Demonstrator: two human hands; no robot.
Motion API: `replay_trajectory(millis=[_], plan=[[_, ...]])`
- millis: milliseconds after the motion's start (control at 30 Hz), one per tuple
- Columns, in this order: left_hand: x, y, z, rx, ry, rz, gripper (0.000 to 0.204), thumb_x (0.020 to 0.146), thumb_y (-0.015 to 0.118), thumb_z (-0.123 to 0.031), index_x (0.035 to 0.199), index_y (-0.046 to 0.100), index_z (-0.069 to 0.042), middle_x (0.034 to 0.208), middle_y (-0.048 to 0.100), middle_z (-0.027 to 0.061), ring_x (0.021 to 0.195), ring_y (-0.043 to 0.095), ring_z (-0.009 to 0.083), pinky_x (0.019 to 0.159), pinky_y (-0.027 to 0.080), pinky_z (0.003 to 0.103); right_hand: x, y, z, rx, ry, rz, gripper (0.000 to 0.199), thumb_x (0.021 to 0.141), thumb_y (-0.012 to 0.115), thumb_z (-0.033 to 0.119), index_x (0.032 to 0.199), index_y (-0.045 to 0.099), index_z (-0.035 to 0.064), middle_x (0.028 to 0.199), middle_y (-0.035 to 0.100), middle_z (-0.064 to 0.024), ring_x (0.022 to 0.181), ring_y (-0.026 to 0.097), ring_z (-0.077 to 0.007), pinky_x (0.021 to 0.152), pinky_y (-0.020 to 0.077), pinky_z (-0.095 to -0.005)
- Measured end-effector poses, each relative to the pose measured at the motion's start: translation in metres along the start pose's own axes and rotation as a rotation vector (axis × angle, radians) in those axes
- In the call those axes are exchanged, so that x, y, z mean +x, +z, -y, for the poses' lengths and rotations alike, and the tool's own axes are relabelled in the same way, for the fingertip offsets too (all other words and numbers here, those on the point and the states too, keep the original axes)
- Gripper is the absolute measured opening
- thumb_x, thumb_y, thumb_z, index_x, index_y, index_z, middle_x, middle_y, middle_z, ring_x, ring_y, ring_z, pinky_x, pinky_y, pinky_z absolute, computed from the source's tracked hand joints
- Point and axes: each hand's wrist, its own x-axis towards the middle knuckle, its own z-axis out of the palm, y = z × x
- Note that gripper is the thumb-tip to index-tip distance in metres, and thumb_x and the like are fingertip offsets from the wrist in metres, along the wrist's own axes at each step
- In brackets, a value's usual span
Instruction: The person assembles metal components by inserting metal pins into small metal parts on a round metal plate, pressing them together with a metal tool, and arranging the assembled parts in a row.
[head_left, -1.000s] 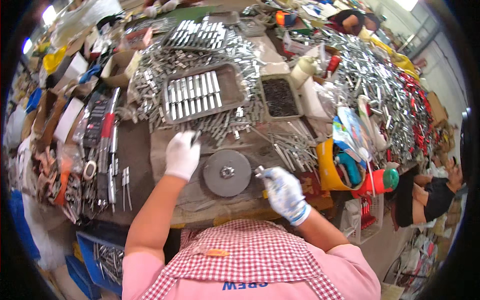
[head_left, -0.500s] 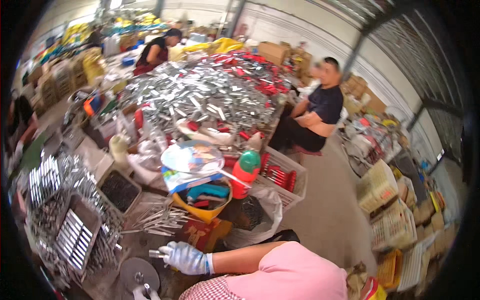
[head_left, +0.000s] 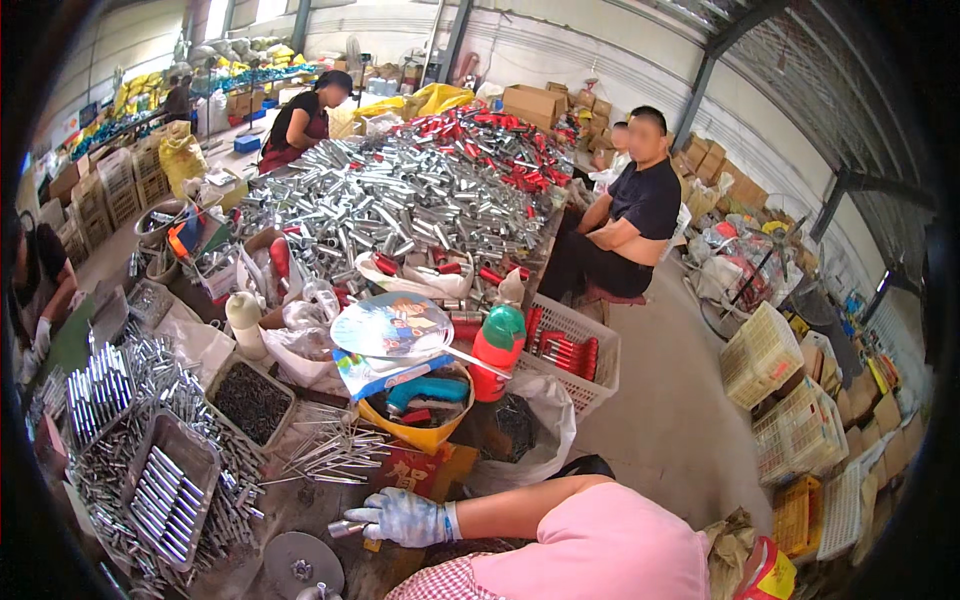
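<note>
While the head is turned to the right, only one of the person's hands shows clearly at the lower edge.

right hand: gloved hand [head_left: 400, 518] low centre, fingers curled shut round a short metal tube [head_left: 345, 529] whose end sticks out to the left of the fist.
left hand: not in view — only a small scrap of white glove at the very bottom edge, too little to tell anything.
metal tube: held just above the tabletop [head_left: 330, 500], beside the grey round disc [head_left: 301, 562] that lies flat at the bottom edge.
near the hand: red printed card [head_left: 415, 470] just above the knuckles; loose thin metal rods [head_left: 330, 450] fanned out beyond it.
left of the hand: grey tray [head_left: 160, 490] with tubes laid side by side in rows, more tubes scattered around it.
further up: square tray of dark small parts [head_left: 250, 400]; yellow tub [head_left: 425, 432] with a teal tool in it; round printed fan [head_left: 392, 325] resting over the tub.
beside the tub: red bottle with green cap [head_left: 498, 350], white basket [head_left: 570, 355] holding red-handled pieces.
long tabletop behind: big heap of silver tubes [head_left: 420, 195] — some red-tipped at the far end.
others: seated person in a dark shirt [head_left: 630, 215] at the right of the heap, another person in a dark top [head_left: 305, 115] at the far left of it.
</note>
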Motion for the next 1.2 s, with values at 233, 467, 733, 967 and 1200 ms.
replay_trajectory(millis=[233,467,733,967,1200], plan=[[-0.001,0.003,0.003,0.025,0.008,-0.011,0.016,0.084,0.074,-0.012,0.095,0.068,-0.002,0.086,0.069,0.0168,0.080,0.067,0.0342,0.073,0.052,0.042,0.001,-0.004,-0.005,0.027,-0.033,0.021,0.023,0.090,0.056,0.024,0.109,0.067,0.0181,0.138,0.056,-0.0093,0.099,0.059,-0.0283,0.079,0.0467,-0.0427],[-0.001,0.005,0.011,0.048,0.053,0.004,0.015,0.083,0.073,-0.013,0.094,0.068,-0.003,0.084,0.069,0.0156,0.079,0.067,0.0336,0.072,0.052,0.042,0.000,-0.001,-0.007,-0.006,-0.049,-0.017,0.027,0.089,0.056,0.025,0.110,0.069,0.0148,0.135,0.056,-0.0096,0.102,0.057,-0.0285,0.083,0.0460,-0.0428],[-0.003,0.004,0.011,0.037,0.104,-0.031,0.014,0.082,0.073,-0.011,0.093,0.069,-0.003,0.085,0.069,0.0157,0.078,0.067,0.0344,0.072,0.052,0.042,-0.001,-0.006,-0.007,-0.002,-0.079,-0.017,0.027,0.089,0.057,0.026,0.111,0.068,0.0146,0.133,0.058,-0.0104,0.098,0.059,-0.0283,0.080,0.0464,-0.0423],[-0.003,0.005,0.015,0.035,0.071,-0.010,0.018,0.079,0.074,-0.009,0.094,0.069,-0.002,0.087,0.068,0.0164,0.080,0.066,0.0350,0.075,0.052,0.042,-0.002,-0.001,-0.004,-0.011,-0.049,0.008,0.026,0.086,0.059,0.023,0.111,0.068,0.0212,0.140,0.055,-0.0084,0.101,0.059,-0.0269,0.082,0.0471,-0.0423],[-0.003,0.006,0.012,0.051,0.082,-0.014,0.017,0.080,0.073,-0.010,0.095,0.069,-0.003,0.088,0.069,0.0156,0.081,0.066,0.0344,0.074,0.052,0.042,0.002,-0.010,-0.005,-0.025,-0.069,0.003,0.024,0.090,0.058,0.025,0.111,0.069,0.0209,0.138,0.057,-0.0076,0.099,0.059,-0.0276,0.080,0.0471,-0.0426]])
